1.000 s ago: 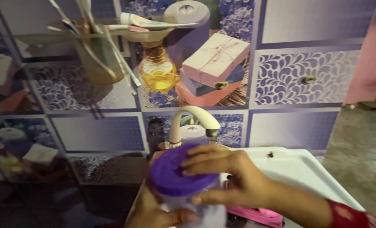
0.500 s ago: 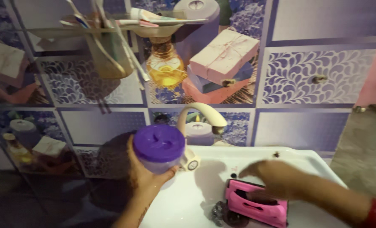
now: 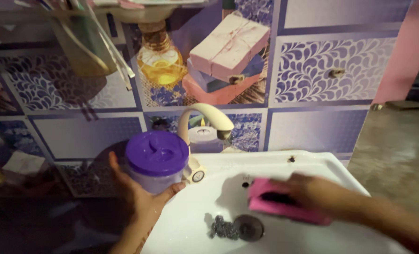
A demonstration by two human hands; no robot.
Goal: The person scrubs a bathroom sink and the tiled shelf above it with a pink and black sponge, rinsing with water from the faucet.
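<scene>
Right hand (image 3: pixel 320 195): closed over a pink scrub pad (image 3: pixel 277 202), lifted above the white basin (image 3: pixel 322 164); motion blur hid the fingers' exact grip.
Left hand (image 3: pixel 139 200): wrapped from below around a pale jar (image 3: pixel 155 181) with a purple lid (image 3: pixel 156 153), held at the basin's left edge, upright.
Basin floor: showed a round drain (image 3: pixel 248 228) with a dark steel scourer (image 3: pixel 222 228) lying just beside it.
Tap (image 3: pixel 204 122): cream, curved, stood behind the jar at the basin's rear.
Wall (image 3: pixel 327 70): carried purple patterned tiles; a shelf with a cup of brushes (image 3: pixel 84 42) hung at upper left.
</scene>
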